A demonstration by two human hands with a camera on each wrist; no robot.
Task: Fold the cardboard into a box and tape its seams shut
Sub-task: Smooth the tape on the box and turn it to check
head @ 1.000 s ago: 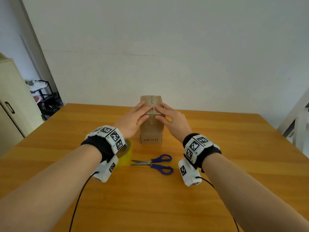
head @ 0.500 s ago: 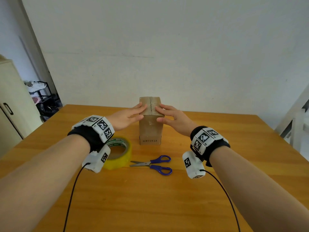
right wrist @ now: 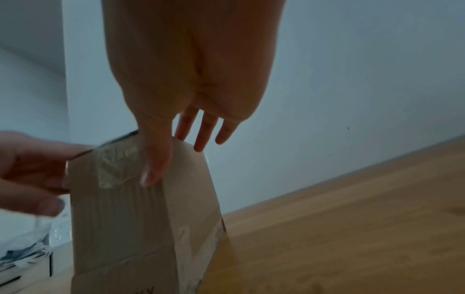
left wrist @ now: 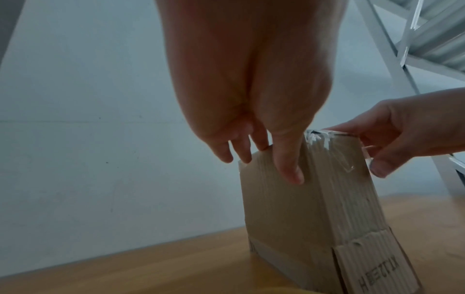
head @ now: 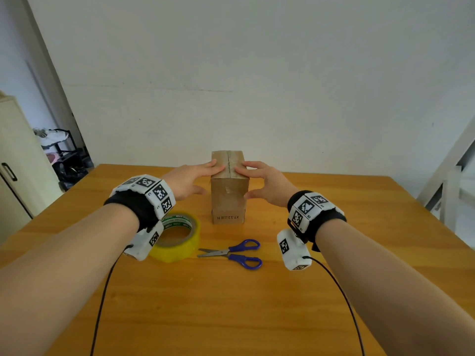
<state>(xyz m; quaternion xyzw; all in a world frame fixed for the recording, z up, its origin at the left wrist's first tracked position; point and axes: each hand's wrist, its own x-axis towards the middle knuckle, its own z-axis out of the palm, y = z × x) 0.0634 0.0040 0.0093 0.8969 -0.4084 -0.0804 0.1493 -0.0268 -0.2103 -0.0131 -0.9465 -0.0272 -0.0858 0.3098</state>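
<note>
- While the box [head: 228,187] stands upright near the middle of the table [head: 257,304], the head view shows the left hand [head: 189,181] and the right hand [head: 264,183] on its two sides; their fingers lie straight on the top flaps, beside the middle seam; a tape roll [head: 177,236] and scissors [head: 232,253] lie just in front.
- Seen from the left wrist, the left hand's thumb [left wrist: 289,165] presses flat on the front wall; wrinkled clear tape shows at the top edge; nothing is gripped.
- Seen from the right wrist, the right hand's thumb [right wrist: 156,165] rests on the taped wall; the other fingers stay loose.
- I judge the box light and stiff, with slippery tape; better to hold the bare side walls.
</note>
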